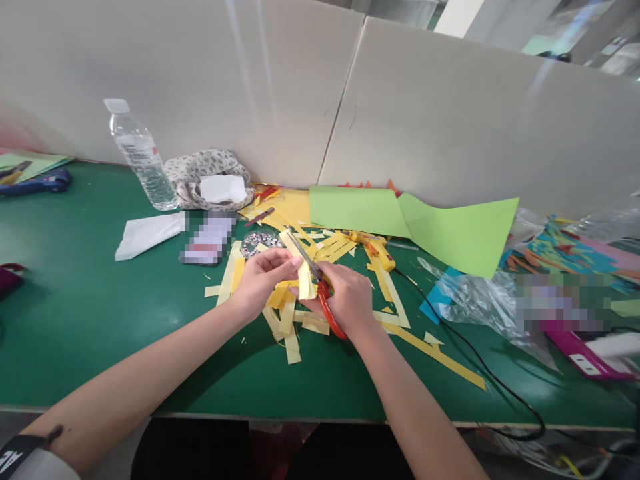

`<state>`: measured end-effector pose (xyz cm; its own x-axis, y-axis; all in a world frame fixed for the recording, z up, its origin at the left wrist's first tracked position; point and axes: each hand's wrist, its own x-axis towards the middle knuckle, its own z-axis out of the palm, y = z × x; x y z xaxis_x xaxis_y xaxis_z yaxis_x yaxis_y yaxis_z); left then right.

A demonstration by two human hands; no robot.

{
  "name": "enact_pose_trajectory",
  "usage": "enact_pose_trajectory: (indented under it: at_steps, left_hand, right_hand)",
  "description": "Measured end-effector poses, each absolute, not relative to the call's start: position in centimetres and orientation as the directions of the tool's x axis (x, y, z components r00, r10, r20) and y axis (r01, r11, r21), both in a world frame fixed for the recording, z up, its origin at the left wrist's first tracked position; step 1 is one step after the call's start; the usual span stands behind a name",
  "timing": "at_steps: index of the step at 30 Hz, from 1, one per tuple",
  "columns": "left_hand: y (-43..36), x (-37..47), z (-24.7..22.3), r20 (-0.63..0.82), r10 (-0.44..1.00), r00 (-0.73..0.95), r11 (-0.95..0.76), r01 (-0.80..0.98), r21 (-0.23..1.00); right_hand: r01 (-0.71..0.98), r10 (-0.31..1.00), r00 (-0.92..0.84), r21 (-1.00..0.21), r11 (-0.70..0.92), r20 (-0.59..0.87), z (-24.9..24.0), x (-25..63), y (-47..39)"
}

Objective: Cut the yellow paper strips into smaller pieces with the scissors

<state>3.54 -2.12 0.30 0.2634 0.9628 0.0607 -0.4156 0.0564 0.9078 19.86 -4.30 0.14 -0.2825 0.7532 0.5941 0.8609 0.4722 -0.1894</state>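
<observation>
Pinched between the thumb and fingers of my left hand (267, 277) is a pale yellow paper strip (306, 281), held above the table. My right hand (346, 293) grips red-handled scissors (330, 310). Their metal blades point up and left and lie across the strip; whether they are cutting into it I cannot tell. Below and around both hands lie several yellow and cream paper strips (293, 343), overlapping loosely. A yellow glue gun (383, 257) rests just beyond my right hand, and a clear case of small shiny gems (260, 241) sits past my left hand.
Green paper sheets (360, 210) lie against the grey partition (200, 80). A water bottle (143, 157) and a spotted cloth pouch (210, 163) stand at back left, near a white tissue (150, 233). A black cord (470, 347) crosses the green table (100, 320) beside plastic bags (495, 310).
</observation>
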Motion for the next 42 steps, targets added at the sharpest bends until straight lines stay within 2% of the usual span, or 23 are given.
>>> enact_pose_trajectory:
  at_steps: [11, 20, 28, 39, 42]
  left_hand:
    - [-2.13, 3.56, 0.10, 0.074, 0.961, 0.266, 0.046, -0.418, 0.907]
    - [-2.50, 4.18, -0.31, 0.073, 0.942, 0.327, 0.065, -0.393, 0.917]
    - [-2.64, 4.11, -0.18, 0.070, 0.944, 0.322, 0.065, -0.389, 0.919]
    - [-2.54, 4.03, -0.20, 0.057, 0.939, 0.339, 0.069, -0.348, 0.935]
    - [-2.43, 3.93, -0.20, 0.058, 0.941, 0.334, 0.069, -0.356, 0.932]
  right_hand:
    - [0.867, 0.734, -0.271, -0.172, 0.467, 0.623, 0.36, 19.81, -4.44]
    - [0.891, 0.779, -0.272, -0.158, 0.425, 0.565, 0.25, 19.79, -4.24]
    - [0.890, 0.765, -0.280, -0.143, 0.434, 0.579, 0.02, 20.10, -4.25]
    - [0.890, 0.786, -0.261, -0.176, 0.421, 0.561, 0.03, 20.08, -4.10]
    - [0.885, 0.790, -0.197, -0.242, 0.399, 0.580, 0.05, 20.10, -4.05]
